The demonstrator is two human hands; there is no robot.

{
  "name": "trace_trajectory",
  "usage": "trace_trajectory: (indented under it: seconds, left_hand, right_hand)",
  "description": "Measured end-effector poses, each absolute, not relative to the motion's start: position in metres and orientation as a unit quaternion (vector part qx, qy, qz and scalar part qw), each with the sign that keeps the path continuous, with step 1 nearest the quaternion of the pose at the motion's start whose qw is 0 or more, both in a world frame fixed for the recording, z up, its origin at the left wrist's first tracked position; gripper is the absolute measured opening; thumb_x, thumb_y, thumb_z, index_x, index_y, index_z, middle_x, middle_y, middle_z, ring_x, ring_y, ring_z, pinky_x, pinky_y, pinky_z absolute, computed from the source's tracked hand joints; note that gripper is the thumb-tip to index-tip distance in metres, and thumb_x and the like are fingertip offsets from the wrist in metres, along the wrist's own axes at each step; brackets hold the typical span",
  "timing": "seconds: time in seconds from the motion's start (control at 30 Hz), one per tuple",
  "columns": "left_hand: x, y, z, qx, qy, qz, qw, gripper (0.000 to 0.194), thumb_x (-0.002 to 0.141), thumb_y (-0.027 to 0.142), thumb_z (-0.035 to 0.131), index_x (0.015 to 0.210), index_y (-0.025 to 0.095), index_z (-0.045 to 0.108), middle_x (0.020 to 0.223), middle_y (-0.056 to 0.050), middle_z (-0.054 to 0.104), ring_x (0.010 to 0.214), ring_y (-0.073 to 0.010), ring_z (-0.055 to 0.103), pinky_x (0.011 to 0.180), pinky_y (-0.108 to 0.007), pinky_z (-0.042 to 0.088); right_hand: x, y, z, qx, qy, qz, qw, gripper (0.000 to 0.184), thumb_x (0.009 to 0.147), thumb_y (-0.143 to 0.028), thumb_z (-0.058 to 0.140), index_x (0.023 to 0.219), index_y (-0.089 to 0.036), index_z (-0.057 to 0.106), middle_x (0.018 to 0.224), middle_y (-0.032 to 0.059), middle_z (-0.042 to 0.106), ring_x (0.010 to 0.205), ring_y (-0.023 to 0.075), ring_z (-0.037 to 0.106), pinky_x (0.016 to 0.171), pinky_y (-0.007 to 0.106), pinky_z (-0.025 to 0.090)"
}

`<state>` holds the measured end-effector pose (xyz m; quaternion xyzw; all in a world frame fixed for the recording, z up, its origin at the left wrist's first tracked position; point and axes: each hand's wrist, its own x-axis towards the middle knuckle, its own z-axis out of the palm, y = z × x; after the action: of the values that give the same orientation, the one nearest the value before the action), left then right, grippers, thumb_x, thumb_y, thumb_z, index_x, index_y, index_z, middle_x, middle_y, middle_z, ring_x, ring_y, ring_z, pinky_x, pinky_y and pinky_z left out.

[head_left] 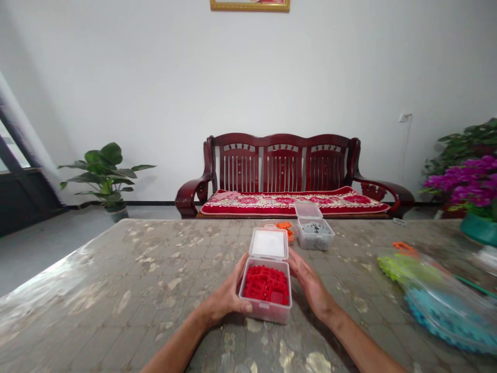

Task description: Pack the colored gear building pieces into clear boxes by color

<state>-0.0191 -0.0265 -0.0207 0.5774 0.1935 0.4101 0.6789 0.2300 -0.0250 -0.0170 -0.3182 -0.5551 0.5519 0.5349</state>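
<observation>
A clear plastic box [267, 311] full of red toothed plastic pieces [267, 284] is in front of me, its hinged lid [268, 243] tipped back. My left hand [231, 295] wraps the box's left side, with the thumb at the front corner and the other fingers partly hidden behind it. On the other side, my right hand [308, 282] has its fingers against the rear right corner by the hinge, the palm apart from the wall. The fingertips there are partly hidden.
Behind it stand an open clear box of grey pieces [315, 230] and a tub of orange pieces [286, 228]. To the right lie transparent packs of yellow-green pieces [404, 268] and blue pieces [450, 316], near a flower pot [479, 229]. A wooden bench [282, 163] is beyond the table [128, 290].
</observation>
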Motion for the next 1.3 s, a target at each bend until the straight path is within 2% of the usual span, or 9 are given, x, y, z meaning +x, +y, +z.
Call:
trace_trajectory:
  seconds: [0.1, 0.3, 0.43, 0.5, 0.63, 0.77, 1.0, 1.13, 1.3]
  left_hand:
    - [-0.019, -0.027, -0.023, 0.593, 0.206, 0.414, 0.659, 0.132, 0.053, 0.055, 0.095, 0.158, 0.027, 0.019, 0.16, -0.018, 0.034, 0.147, -0.04, 0.032, 0.119, -0.057, 0.027]
    - [-0.007, -0.033, -0.022, 0.617, 0.22, 0.427, 0.623, 0.123, 0.052, 0.055, 0.095, 0.152, 0.021, 0.032, 0.152, -0.02, 0.044, 0.142, -0.04, 0.039, 0.119, -0.055, 0.028]
    - [0.003, -0.034, -0.022, 0.61, 0.235, 0.437, 0.618, 0.122, 0.052, 0.053, 0.095, 0.15, 0.02, 0.03, 0.146, -0.02, 0.049, 0.136, -0.0394, 0.046, 0.116, -0.054, 0.034]
    - [0.005, -0.034, -0.024, 0.617, 0.246, 0.445, 0.6, 0.128, 0.052, 0.054, 0.095, 0.152, 0.02, 0.023, 0.146, -0.02, 0.048, 0.134, -0.0387, 0.048, 0.116, -0.055, 0.033]
    - [0.004, -0.035, -0.031, 0.651, 0.278, 0.448, 0.546, 0.129, 0.056, 0.052, 0.093, 0.153, 0.019, 0.015, 0.145, -0.02, 0.046, 0.133, -0.0366, 0.049, 0.117, -0.054, 0.032]
    - [0.004, -0.037, -0.033, 0.664, 0.302, 0.442, 0.522, 0.126, 0.06, 0.049, 0.092, 0.154, 0.021, 0.014, 0.141, -0.017, 0.051, 0.127, -0.0338, 0.054, 0.113, -0.051, 0.038]
    - [0.001, -0.037, -0.032, 0.678, 0.312, 0.439, 0.5, 0.125, 0.058, 0.053, 0.092, 0.155, 0.023, 0.019, 0.139, -0.017, 0.052, 0.125, -0.0346, 0.056, 0.112, -0.053, 0.04]
    - [-0.005, -0.039, -0.027, 0.682, 0.269, 0.404, 0.546, 0.134, 0.051, 0.058, 0.094, 0.155, 0.023, 0.015, 0.146, -0.019, 0.045, 0.131, -0.0366, 0.051, 0.113, -0.054, 0.038]
    - [0.002, -0.041, -0.029, 0.673, 0.279, 0.428, 0.534, 0.092, 0.071, 0.071, 0.074, 0.141, 0.024, 0.039, 0.14, -0.014, 0.048, 0.125, -0.0337, 0.055, 0.106, -0.049, 0.044]
  right_hand:
    - [0.224, -0.031, -0.01, -0.326, -0.556, 0.531, 0.55, 0.069, 0.096, -0.064, 0.041, 0.153, -0.025, 0.035, 0.149, 0.0087, 0.053, 0.139, 0.0271, 0.047, 0.116, 0.049, 0.036]
    - [0.218, -0.035, 0.002, -0.32, -0.544, 0.529, 0.567, 0.061, 0.095, -0.063, 0.04, 0.146, -0.028, 0.044, 0.145, 0.0086, 0.057, 0.129, 0.0292, 0.056, 0.107, 0.05, 0.046]
    - [0.228, -0.032, 0.003, -0.325, -0.589, 0.468, 0.573, 0.054, 0.097, -0.062, 0.033, 0.106, -0.027, 0.073, 0.123, 0.0073, 0.07, 0.121, 0.0293, 0.06, 0.109, 0.049, 0.042]
    - [0.234, -0.031, 0.006, -0.326, -0.657, 0.423, 0.532, 0.055, 0.098, -0.061, 0.035, 0.09, -0.026, 0.077, 0.116, 0.0074, 0.072, 0.119, 0.0293, 0.06, 0.111, 0.05, 0.039]
    - [0.237, -0.033, 0.012, -0.333, -0.753, 0.348, 0.448, 0.04, 0.091, -0.057, 0.054, 0.085, -0.025, 0.077, 0.109, 0.0081, 0.074, 0.119, 0.0303, 0.058, 0.11, 0.052, 0.037]
    - [0.235, -0.036, 0.016, -0.348, -0.809, 0.265, 0.393, 0.028, 0.086, -0.048, 0.063, 0.098, -0.026, 0.076, 0.125, 0.0095, 0.068, 0.128, 0.0314, 0.052, 0.11, 0.053, 0.036]
    - [0.227, -0.052, 0.034, -0.414, -0.872, 0.154, 0.211, 0.071, 0.072, -0.056, 0.078, 0.136, -0.031, 0.06, 0.157, 0.0092, 0.043, 0.145, 0.0369, 0.032, 0.118, 0.058, 0.023]
    - [0.222, -0.058, 0.039, -0.431, -0.876, 0.126, 0.175, 0.074, 0.072, -0.049, 0.079, 0.14, -0.031, 0.056, 0.161, 0.0087, 0.035, 0.146, 0.0353, 0.03, 0.119, 0.056, 0.022]
    - [0.219, -0.06, 0.039, -0.425, -0.88, 0.104, 0.183, 0.065, 0.081, -0.051, 0.072, 0.139, -0.03, 0.054, 0.159, 0.0101, 0.037, 0.144, 0.0335, 0.032, 0.118, 0.054, 0.023]
